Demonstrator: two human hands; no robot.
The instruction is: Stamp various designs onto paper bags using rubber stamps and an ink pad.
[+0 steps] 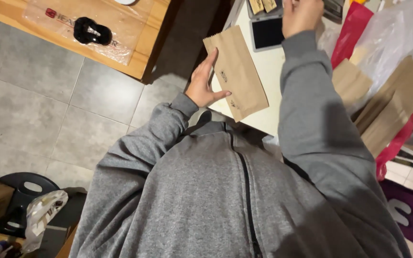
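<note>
A flat brown paper bag (pixel 237 71) lies slanted at the near edge of a white table (pixel 268 76). My left hand (pixel 204 83) rests against its left side, thumb on the paper and fingers spread along its edge. My right hand (pixel 302 15) is stretched out to the top of the picture, over a grey tray (pixel 333 7) holding small items; its fingers are curled and mostly cut off by the frame. A black pad (pixel 267 32) lies just beside that hand. Both arms wear grey sleeves.
More brown paper bags (pixel 388 102), red bags (pixel 350 33) and clear plastic (pixel 388 38) pile on the right of the table. A wooden table (pixel 142 48) at upper left carries a plastic bag with a black object (pixel 92 31). Grey tile floor; clutter at bottom left.
</note>
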